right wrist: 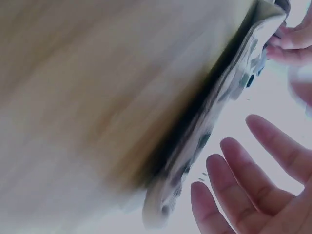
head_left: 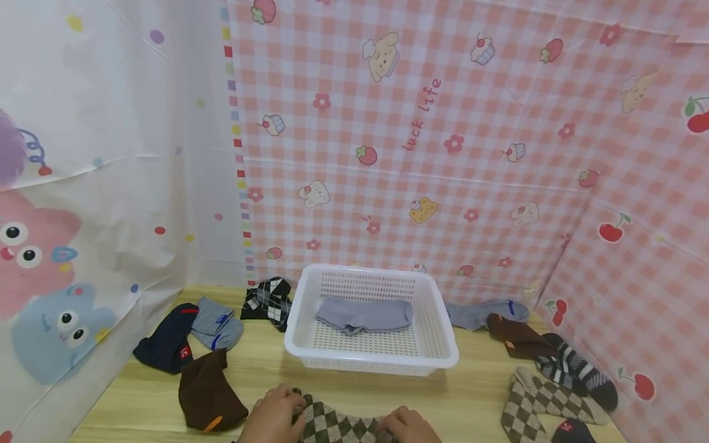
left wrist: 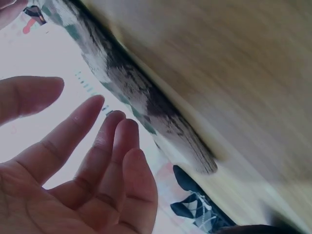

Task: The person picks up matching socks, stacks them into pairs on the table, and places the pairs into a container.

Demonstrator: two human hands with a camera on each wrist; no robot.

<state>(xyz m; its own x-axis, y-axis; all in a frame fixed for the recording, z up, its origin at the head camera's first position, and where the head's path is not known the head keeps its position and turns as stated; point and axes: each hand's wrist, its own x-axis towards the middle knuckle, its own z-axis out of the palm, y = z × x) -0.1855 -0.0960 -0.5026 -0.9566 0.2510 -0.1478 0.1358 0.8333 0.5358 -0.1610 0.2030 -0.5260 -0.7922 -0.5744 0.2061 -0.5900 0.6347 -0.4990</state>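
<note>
A sock with a brown and beige checkered pattern [head_left: 338, 424] lies on the table at the near edge in the head view, between both hands. My left hand [head_left: 275, 415] is over its left end, and my right hand [head_left: 408, 426] is at the right one. In the left wrist view the left hand's fingers [left wrist: 80, 122] are spread and relaxed beside the sock [left wrist: 139, 90]. Loosely extended fingers [right wrist: 241, 190] of the right hand show in the right wrist view, alongside the sock [right wrist: 214, 114]. The near part of the sock is cut off in the head view.
Behind the hands stands a white plastic basket [head_left: 370, 363] with a grey sock [head_left: 365, 315] in it. Dark blue [head_left: 166, 341], grey, brown [head_left: 209, 394] and black argyle socks lie to its left. More socks, one checkered [head_left: 523, 409], lie to the right. Patterned cloth surrounds the table.
</note>
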